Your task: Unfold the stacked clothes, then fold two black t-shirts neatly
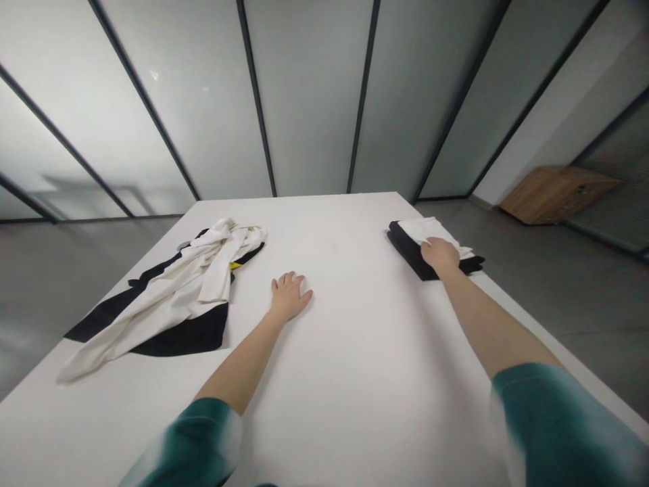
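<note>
My left hand (288, 296) lies on the white table with its fingers spread, holding nothing. To its left is a loose, rumpled pile of clothes: a long-sleeved white garment (177, 287) draped over black garments (190, 333). A small yellow patch (234, 266) shows at the pile's right side. Over at the table's right edge, my right hand (441, 256) is closed on a folded white garment (423, 228), which rests on top of folded black clothes (408, 250). Some fingers of that hand are hidden from view.
The white table (345, 379) stretches away toward a frosted glass partition (309, 95) with dark frames. Grey floor (547, 297) lies on both sides. A wooden cabinet (552, 195) stands at the far right.
</note>
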`<state>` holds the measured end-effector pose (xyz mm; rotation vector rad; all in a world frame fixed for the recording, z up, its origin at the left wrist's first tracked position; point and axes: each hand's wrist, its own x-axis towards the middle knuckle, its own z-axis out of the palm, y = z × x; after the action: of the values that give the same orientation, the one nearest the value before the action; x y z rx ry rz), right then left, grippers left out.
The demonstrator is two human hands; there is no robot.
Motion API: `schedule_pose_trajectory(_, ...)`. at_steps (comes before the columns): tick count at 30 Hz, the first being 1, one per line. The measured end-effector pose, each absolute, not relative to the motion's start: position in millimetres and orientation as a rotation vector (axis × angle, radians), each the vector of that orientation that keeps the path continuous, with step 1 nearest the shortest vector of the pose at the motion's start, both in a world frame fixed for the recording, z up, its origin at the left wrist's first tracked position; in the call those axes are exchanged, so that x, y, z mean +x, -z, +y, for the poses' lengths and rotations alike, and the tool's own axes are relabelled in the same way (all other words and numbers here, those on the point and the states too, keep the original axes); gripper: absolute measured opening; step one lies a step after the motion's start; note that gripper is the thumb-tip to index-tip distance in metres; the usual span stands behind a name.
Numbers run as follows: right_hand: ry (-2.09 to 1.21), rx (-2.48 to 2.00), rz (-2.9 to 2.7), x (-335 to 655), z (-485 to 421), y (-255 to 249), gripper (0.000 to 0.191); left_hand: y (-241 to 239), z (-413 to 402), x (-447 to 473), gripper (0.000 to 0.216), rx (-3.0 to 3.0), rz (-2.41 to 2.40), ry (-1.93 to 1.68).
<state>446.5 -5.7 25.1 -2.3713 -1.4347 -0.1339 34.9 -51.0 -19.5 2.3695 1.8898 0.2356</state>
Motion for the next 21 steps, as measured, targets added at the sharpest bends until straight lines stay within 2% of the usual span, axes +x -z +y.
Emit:
schedule_pose_trajectory(2,0.050,-2.143,-1.571,423,-10,-23,0.039,20,-51,36,0.052,2.363,1.896,-0.245)
schedule_pose_trajectory(5,-0.357,-1.676,-1.870,377,-24,-11,0.033,20,-51,36,0.055,2.351,1.897,-0.274)
schedule_pose_trajectory(7,-0.493,-1.518,-1.907,350,-34,-2,0.035,21,-51,36,0.062,2.345,1.891,-0.301)
schedule_pose_trajectory(9,-0.459,-1.479,-1.916,331,-40,5,0.033,22,-51,35,0.068,2.343,1.884,-0.317)
schedule_pose_trajectory(12,-0.205,-1.495,-1.910,326,-36,15,0.030,24,-49,35,0.070,2.357,1.860,-0.321)
schedule_pose_trajectory(15,0.020,-1.638,-1.789,341,-18,25,0.042,25,-48,35,0.069,2.371,1.839,-0.310)
schedule_pose_trajectory(18,0.023,-1.835,-1.735,357,6,31,0.054,25,-48,35,0.067,2.371,1.854,-0.293)
schedule_pose_trajectory(21,-0.114,-1.912,-1.822,360,26,30,0.055,26,-47,35,0.066,2.375,1.864,-0.289)
